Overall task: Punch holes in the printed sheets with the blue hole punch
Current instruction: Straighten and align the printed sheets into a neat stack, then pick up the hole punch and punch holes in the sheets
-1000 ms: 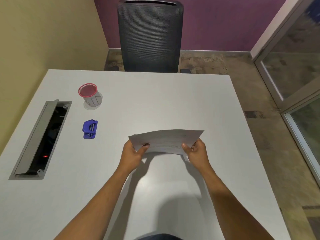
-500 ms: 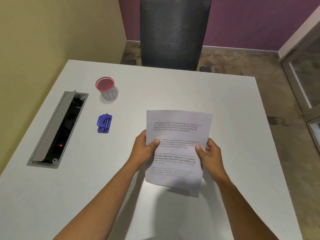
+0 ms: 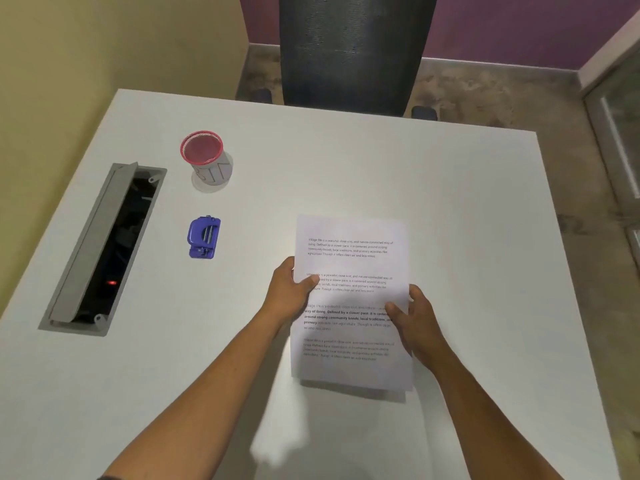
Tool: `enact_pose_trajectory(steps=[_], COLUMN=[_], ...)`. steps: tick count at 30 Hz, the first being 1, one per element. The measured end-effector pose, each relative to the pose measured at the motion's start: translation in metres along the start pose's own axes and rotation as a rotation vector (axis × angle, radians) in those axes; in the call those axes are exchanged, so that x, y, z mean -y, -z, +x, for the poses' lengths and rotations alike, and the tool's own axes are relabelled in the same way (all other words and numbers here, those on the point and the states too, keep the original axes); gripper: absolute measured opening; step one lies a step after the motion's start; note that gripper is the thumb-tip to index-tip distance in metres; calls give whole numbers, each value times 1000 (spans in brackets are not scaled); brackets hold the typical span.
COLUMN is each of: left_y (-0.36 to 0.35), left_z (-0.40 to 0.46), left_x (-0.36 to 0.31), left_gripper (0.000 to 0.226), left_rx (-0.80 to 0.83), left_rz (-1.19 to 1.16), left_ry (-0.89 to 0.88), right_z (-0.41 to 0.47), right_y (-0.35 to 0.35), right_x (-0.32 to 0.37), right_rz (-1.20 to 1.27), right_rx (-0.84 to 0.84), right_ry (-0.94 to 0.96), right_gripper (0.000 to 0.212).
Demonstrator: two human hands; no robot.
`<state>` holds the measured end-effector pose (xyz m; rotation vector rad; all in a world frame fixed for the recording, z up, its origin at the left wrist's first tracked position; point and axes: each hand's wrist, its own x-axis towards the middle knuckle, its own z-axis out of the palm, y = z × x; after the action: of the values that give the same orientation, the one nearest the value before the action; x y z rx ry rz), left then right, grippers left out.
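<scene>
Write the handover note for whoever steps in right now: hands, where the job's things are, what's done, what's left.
Left hand grips the left edge of the printed sheets, thumb on top. Right hand grips the right edge the same way. The sheets are held face up above the white table.
The blue hole punch sits untouched on the table, left of the sheets, near the red-rimmed mesh cup.
Done: sheets picked up. No holes visible.
Left: bring sheets to the punch, insert one edge, press.

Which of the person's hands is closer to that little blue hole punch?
The left hand. It grips the sheets' left edge, right of and nearer than the punch. The right hand holds the opposite edge, farther away.
</scene>
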<state>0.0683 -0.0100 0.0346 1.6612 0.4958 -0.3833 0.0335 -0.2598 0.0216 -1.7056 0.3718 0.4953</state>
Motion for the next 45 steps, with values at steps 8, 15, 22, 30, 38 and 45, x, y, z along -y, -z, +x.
enact_pose_trajectory(steps=[8,15,22,30,38,45], left_y=[27,103,143,152,148,102], left_z=[29,73,94,97,88,61], left_x=[2,-3,6,9,1,-1], left_gripper=[22,29,44,44,37,35], left_rx=[-116,-710,-719,-590,-528,-442], left_rz=[66,553,557,750,554,474], left_ry=[22,-13,170,159,260,225], right_z=[18,30,29,24,13,0], right_y=[5,6,10,16,17,25], right_x=[-7,-14,-13,-11,-10,-15], right_rz=[32,98,126,185,247,279], right_rx=[-33,-47,-36,-47,-56,-54], right_ry=[-32,-67,-57,-37,-14,1], right_gripper=[36,33,32,34,38,50])
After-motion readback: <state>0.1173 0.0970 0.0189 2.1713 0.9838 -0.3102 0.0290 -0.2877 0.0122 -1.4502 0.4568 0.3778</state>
